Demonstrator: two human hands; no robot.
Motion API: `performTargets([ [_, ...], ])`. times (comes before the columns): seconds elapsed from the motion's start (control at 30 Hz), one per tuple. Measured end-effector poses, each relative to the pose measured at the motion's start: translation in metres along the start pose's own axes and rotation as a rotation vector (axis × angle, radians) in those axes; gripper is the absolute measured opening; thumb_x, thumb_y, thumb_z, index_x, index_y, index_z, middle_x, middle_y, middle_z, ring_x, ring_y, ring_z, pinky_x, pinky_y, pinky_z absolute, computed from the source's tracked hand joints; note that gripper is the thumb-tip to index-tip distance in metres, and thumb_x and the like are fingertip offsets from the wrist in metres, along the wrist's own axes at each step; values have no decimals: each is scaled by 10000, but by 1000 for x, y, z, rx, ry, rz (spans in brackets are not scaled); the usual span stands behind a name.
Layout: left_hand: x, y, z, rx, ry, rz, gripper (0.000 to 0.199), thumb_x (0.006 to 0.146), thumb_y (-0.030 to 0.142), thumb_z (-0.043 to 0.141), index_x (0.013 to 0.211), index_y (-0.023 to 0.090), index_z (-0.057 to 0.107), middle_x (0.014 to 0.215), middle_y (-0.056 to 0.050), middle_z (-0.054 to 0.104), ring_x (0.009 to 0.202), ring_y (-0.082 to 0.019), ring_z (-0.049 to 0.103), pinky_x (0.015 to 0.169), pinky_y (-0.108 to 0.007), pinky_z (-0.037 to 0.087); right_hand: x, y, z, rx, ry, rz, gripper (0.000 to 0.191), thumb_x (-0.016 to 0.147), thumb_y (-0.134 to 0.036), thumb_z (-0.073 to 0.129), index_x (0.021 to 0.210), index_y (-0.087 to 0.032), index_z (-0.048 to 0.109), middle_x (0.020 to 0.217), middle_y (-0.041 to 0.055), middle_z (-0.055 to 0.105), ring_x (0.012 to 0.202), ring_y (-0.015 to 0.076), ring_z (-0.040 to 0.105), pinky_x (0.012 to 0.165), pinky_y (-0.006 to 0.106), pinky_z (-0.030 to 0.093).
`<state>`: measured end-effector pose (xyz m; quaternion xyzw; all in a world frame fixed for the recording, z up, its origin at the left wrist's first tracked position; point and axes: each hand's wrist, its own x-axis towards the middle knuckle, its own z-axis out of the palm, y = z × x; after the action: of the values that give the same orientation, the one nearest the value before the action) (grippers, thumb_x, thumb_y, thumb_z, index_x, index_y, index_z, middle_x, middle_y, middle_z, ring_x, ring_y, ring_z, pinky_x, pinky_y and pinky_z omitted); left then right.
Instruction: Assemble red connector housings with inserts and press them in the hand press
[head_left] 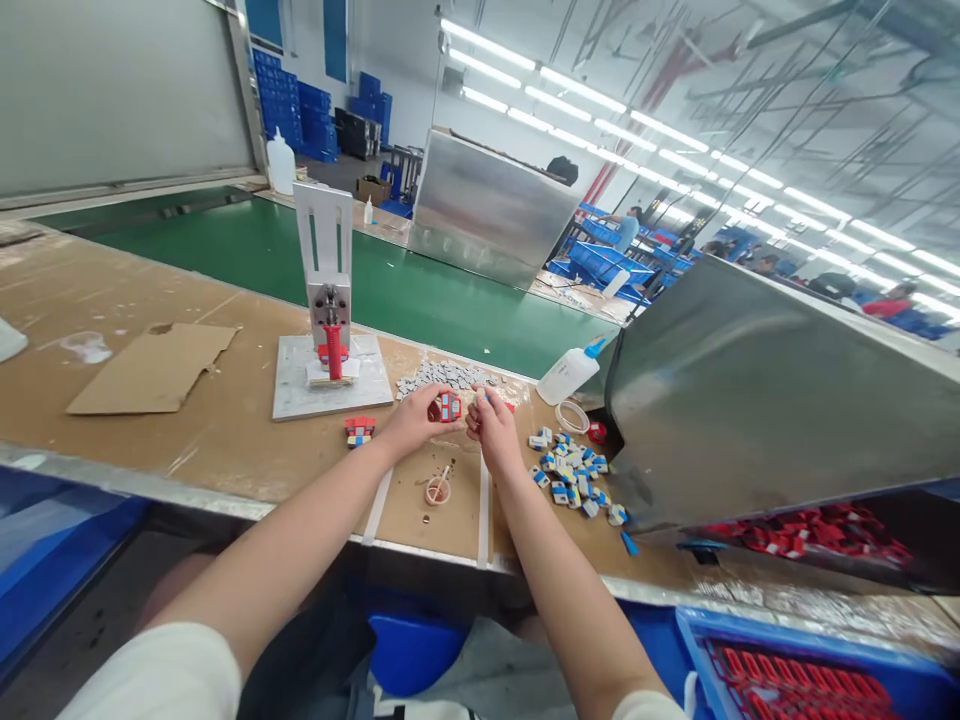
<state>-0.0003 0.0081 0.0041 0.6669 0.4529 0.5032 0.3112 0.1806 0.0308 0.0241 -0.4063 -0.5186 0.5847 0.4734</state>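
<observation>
My left hand (415, 420) is closed on a small red part (450, 406) with grey-blue faces. Close beside it, my right hand (491, 425) pinches a small whitish piece (482, 396), too small to make out well. Just beyond both hands lies a pile of flat grey pieces (442, 375). Nearer the table edge stands a small round cup (437, 490) with a stick in it. To the right is a heap of white, blue and yellow blocks (574, 470). Red parts (360, 430) rest left of my left hand.
A metal press with a red handle (334, 352) stands at left, beside flat cardboard (154, 370). A blue-capped bottle (570, 374) and white ring (572, 417) are right of the hands, near a metal panel (772, 400). A green belt (405, 285) runs behind.
</observation>
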Motion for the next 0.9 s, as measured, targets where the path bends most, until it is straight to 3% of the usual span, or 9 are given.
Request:
performTargets([
  [0.07,0,-4,0,21,18,17,558,813,585,862,1211,232,691,1121,-62,692,896,-231,654,788,-341,527,-4,8,-2,-169,50,-124,574,907,-649,651,1312,-246,600,760,-29,561,645,156,538,557,266,443],
  [0.13,1,-7,1,48,29,47,537,835,572,850,1223,232,699,1150,-74,687,882,-225,647,781,-339,532,-8,16,-4,-321,102,-224,600,949,-673,591,1352,-231,630,980,66,709,944,232,682,793,353,577],
  [0.17,1,-8,1,61,28,61,517,848,555,843,1229,234,704,1161,-78,683,876,-221,644,783,-338,535,-10,20,-4,-377,110,-258,615,967,-686,558,1363,-224,646,1133,108,736,1145,270,681,960,410,579],
  [0.23,1,-9,1,83,13,80,472,869,503,834,1244,244,713,1169,-78,675,878,-218,645,794,-338,543,-13,25,-4,-435,93,-294,657,988,-713,514,1393,-218,662,1404,139,690,1444,307,552,1224,499,446],
  [0.3,1,-9,1,93,-2,85,443,874,440,834,1261,255,720,1182,-76,668,909,-223,653,814,-337,555,-15,29,-3,-439,66,-291,704,991,-744,494,1428,-218,658,1544,129,619,1544,311,467,1316,532,335],
  [0.4,0,-9,1,100,-12,80,462,873,364,832,1310,267,719,1217,-73,657,951,-226,663,849,-336,570,-13,33,-1,-414,35,-276,724,986,-768,489,1428,-222,664,1563,120,612,1524,315,498,1318,535,340],
  [0.6,0,-11,2,214,-33,54,562,923,322,763,1474,293,654,1091,-49,608,923,-219,664,867,-337,566,-8,37,2,-377,-18,-271,623,1002,-722,494,1358,-242,675,1398,118,706,1362,307,618,1191,488,485],
  [0.77,3,-3,5,429,-43,70,703,976,288,676,1639,228,449,1270,-132,632,1156,-309,677,989,-421,567,-4,31,8,-328,-52,-233,632,978,-730,518,1343,-230,644,1366,118,704,1290,284,629,1141,441,503],
  [0.9,2,12,-4,494,7,174,804,946,316,748,1651,228,372,1389,-177,646,1286,-356,654,1085,-489,542,-4,16,20,-321,-118,-249,599,988,-715,510,1303,-226,653,1287,106,727,1236,270,643,1080,397,530],
])
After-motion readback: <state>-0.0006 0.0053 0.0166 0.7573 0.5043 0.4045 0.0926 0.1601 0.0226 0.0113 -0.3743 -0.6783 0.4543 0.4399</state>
